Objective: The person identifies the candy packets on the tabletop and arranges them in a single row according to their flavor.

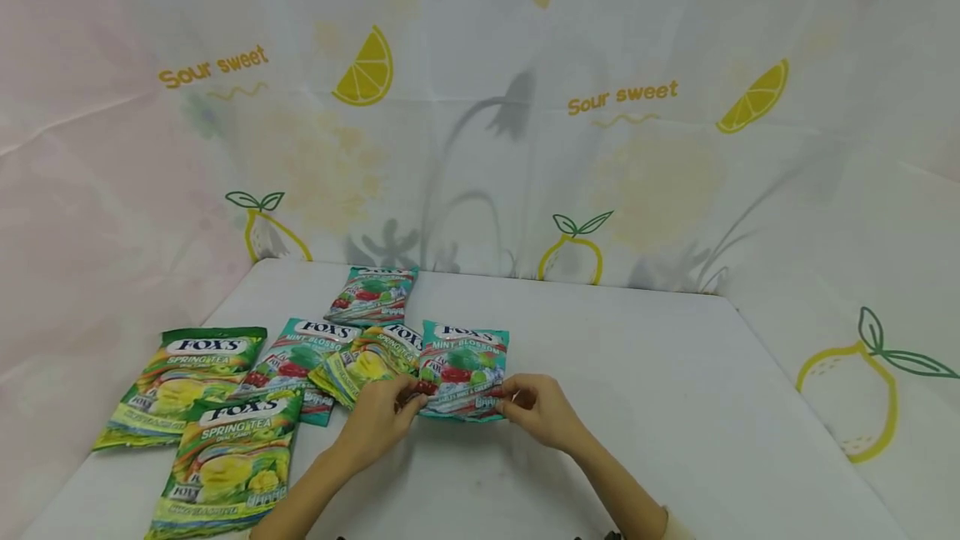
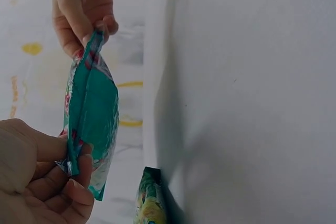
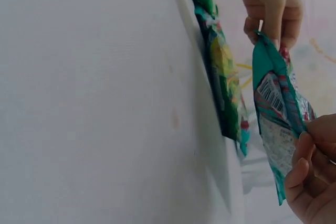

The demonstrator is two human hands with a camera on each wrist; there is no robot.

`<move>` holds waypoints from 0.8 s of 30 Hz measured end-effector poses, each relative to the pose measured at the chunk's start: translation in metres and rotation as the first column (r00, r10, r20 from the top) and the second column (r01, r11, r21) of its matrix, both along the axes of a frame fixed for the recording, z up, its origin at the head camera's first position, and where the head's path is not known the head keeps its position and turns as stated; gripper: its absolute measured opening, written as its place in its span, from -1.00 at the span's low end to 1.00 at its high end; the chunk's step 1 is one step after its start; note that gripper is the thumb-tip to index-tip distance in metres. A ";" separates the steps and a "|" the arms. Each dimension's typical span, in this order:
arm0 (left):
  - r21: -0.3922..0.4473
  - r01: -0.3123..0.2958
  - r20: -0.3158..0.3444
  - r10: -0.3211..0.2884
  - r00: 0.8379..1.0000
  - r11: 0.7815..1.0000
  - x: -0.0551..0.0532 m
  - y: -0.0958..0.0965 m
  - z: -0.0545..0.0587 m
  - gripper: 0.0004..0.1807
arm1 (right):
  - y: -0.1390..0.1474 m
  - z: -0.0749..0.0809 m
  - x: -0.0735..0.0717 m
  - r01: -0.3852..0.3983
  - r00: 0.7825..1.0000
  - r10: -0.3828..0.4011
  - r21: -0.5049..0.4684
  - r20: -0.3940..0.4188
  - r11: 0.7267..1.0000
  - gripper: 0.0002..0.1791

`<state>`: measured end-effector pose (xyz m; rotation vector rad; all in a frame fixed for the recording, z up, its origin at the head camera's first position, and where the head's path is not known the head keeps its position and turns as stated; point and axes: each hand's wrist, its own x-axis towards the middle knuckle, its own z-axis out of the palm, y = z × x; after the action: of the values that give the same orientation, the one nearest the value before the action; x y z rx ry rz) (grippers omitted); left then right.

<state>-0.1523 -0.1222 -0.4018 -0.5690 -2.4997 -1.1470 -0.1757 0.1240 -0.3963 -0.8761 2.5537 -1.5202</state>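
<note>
A teal Fox's Mint Blossom candy bag (image 1: pixel 461 369) is held up off the table between both hands, its printed front showing in the head view. My left hand (image 1: pixel 381 417) pinches its lower left edge, while my right hand (image 1: pixel 542 413) pinches the lower right edge. In the left wrist view the bag (image 2: pixel 97 114) is seen from below, with the left hand (image 2: pixel 44 177) at its near end. The right wrist view shows the bag's barcode side (image 3: pixel 273 103) and the right hand (image 3: pixel 317 169) gripping the near edge.
Left of the hands lie green Spring Tea bags, one at the far left (image 1: pixel 180 386), one in front (image 1: pixel 228 465) and one beside the held bag (image 1: pixel 372 359). Other teal bags lie among them (image 1: pixel 296 357) and at the back (image 1: pixel 372 297). A printed cloth wall (image 1: pixel 480 148) borders the white table (image 1: pixel 675 407).
</note>
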 end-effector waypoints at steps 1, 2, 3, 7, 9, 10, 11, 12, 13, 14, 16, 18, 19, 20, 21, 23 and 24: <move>-0.008 -0.009 -0.001 0.009 1.000 1.000 -0.003 0.000 0.001 -0.95 | 0.000 0.001 -0.002 0.000 1.000 0.000 -0.001 -0.010 1.000 -0.90; -0.014 -0.014 -0.006 0.014 1.000 1.000 -0.005 0.000 0.002 -0.95 | -0.001 0.002 -0.005 -0.001 1.000 0.001 -0.005 -0.016 1.000 -0.90; -0.016 -0.021 -0.009 0.021 1.000 1.000 -0.007 0.001 0.004 -0.96 | -0.001 0.003 -0.007 0.002 1.000 -0.002 -0.008 -0.022 1.000 -0.90; -0.043 -0.056 -0.009 0.055 0.998 0.998 -0.016 0.002 0.008 -0.93 | -0.001 0.006 -0.016 0.017 0.999 -0.017 -0.003 -0.049 1.000 -0.90; -0.048 -0.068 -0.005 0.068 0.998 0.996 -0.019 0.002 0.009 -0.93 | -0.001 0.008 -0.019 0.030 0.998 -0.030 0.006 -0.050 1.000 -0.90; -0.052 -0.073 -0.003 0.073 0.997 0.996 -0.020 0.002 0.010 -0.93 | -0.002 0.008 -0.021 0.033 0.998 -0.032 0.009 -0.053 0.999 -0.90; -0.055 -0.076 -0.011 0.075 0.997 0.996 -0.022 0.002 0.010 -0.93 | -0.002 0.009 -0.022 0.036 0.998 -0.035 0.011 -0.055 0.999 -0.90; -0.053 -0.077 -0.017 0.076 0.997 0.996 -0.023 0.002 0.011 -0.94 | -0.003 0.010 -0.024 0.039 0.998 -0.039 0.011 -0.054 0.999 -0.90; -0.053 -0.076 -0.021 0.075 0.997 0.996 -0.025 0.002 0.011 -0.94 | -0.003 0.010 -0.025 0.044 0.998 -0.043 0.009 -0.051 0.999 -0.90; -0.056 -0.077 -0.030 0.075 0.997 0.996 -0.026 0.002 0.012 -0.94 | -0.004 0.011 -0.027 0.047 0.998 -0.047 0.007 -0.049 0.999 -0.90; -0.055 -0.075 -0.048 0.073 0.996 0.996 -0.029 0.001 0.012 -0.94 | -0.006 0.011 -0.030 0.052 0.997 -0.052 0.002 -0.053 0.999 -0.89; -0.054 -0.074 -0.066 0.070 0.995 0.996 -0.032 0.000 0.013 -0.94 | -0.007 0.010 -0.034 0.060 0.996 -0.060 0.002 -0.060 0.998 -0.89; -0.052 -0.072 -0.073 0.068 0.995 0.996 -0.034 0.000 0.013 -0.94 | -0.008 0.009 -0.036 0.059 0.996 -0.059 0.003 -0.070 0.998 -0.89; -0.048 -0.070 -0.083 0.066 0.994 0.996 -0.035 -0.001 0.013 -0.94 | -0.009 0.008 -0.038 0.061 0.995 -0.061 0.004 -0.077 0.998 -0.90; -0.043 -0.066 -0.091 0.062 0.994 0.997 -0.036 -0.002 0.013 -0.94 | -0.010 0.007 -0.040 0.063 0.994 -0.062 0.003 -0.084 0.998 -0.90; -0.046 -0.062 -0.097 0.057 0.994 0.997 -0.040 -0.004 0.012 -0.94 | -0.012 0.005 -0.044 0.053 0.992 -0.054 -0.010 -0.115 0.999 -0.90; -0.045 -0.057 -0.093 0.053 0.994 0.997 -0.042 -0.005 0.012 -0.94 | -0.012 0.004 -0.046 0.044 0.990 -0.046 -0.019 -0.132 0.999 -0.89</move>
<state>-0.1946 -0.1275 -0.3900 -0.5493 -2.4537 -1.0207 -0.2221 0.1118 -0.3925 -0.9581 2.6741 -1.5465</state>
